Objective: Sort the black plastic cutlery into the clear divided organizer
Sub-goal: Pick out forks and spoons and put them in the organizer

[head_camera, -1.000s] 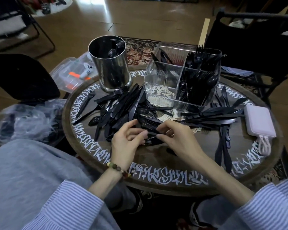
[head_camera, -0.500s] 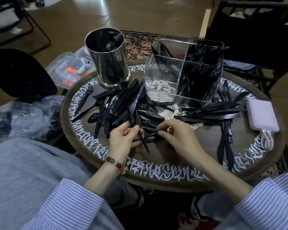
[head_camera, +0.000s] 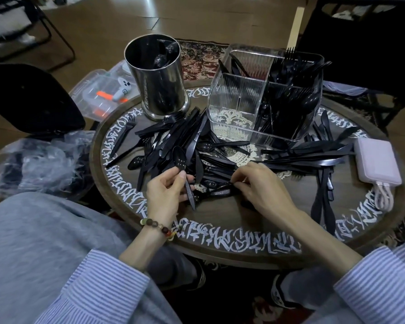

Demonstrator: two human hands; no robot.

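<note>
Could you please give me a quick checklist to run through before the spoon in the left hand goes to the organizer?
1. Left hand grips one spoon: ok.
2. Spoon lifted clear of the cutlery pile: ok.
3. Right hand pinching a piece in the pile: ok; which type, cannot tell.
4. Organizer upright on the table: ok.
5. Near-left compartment has room: ok.
6. Which compartment holds spoons: cannot tell.
</note>
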